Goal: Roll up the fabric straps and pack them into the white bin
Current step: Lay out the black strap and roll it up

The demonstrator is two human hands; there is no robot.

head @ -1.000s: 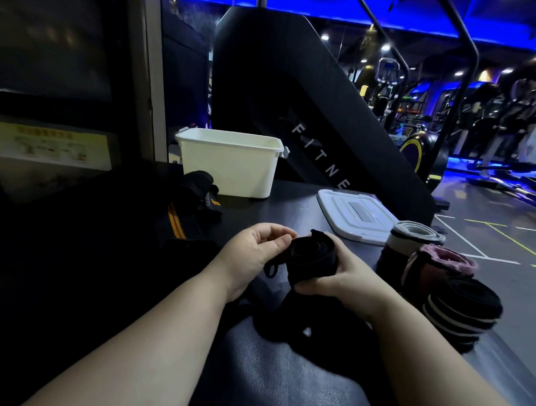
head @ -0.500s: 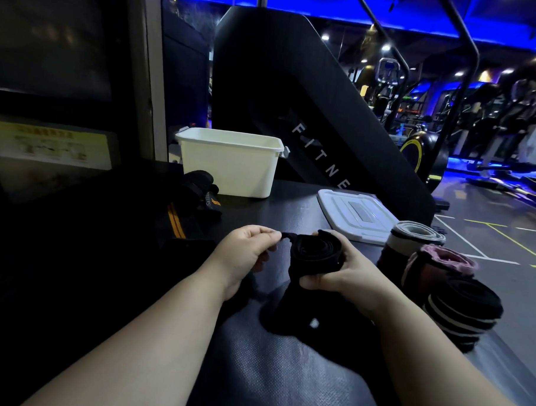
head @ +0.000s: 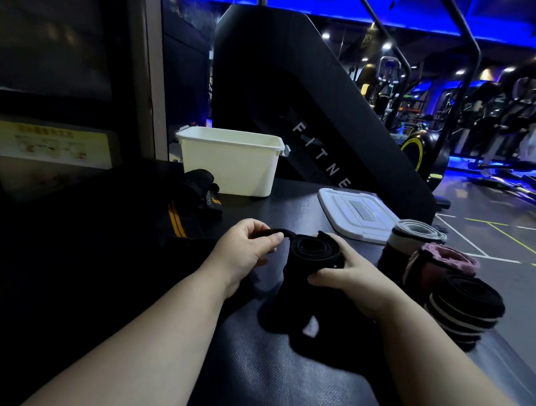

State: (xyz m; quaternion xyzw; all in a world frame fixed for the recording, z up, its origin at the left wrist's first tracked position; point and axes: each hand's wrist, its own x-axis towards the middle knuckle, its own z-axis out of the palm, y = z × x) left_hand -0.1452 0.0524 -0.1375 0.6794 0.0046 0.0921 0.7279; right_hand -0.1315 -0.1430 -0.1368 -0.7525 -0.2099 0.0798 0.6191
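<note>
Step in hand: winding a black fabric strap (head: 315, 254) into a roll, above the dark desk (head: 284, 372).
Right hand (head: 349, 275): curled round the roll, thumb underneath, fingers over the far side, coil's open end facing up toward the camera.
Left hand (head: 246, 248): pinching the strap's loose end between thumb and forefinger, just beside the roll on its left.
Loose tail: hanging from the roll down onto the desk, dark and hard to trace.
White bin (head: 231, 161): standing open at the desk's far edge, ahead and slightly left of both hands, well apart from them.
Nearer hand to the bin: the left, by a little; the roll itself sits in the right.
Roll's axis: roughly upright, so likely to go in end-up or on its side.
Lid (head: 357, 214): lying flat to the right of the bin.
Finished rolls (head: 459, 291): three near the right forearm, not yet packed.
Unrolled straps (head: 199, 196): heaped left, beside the bin.
</note>
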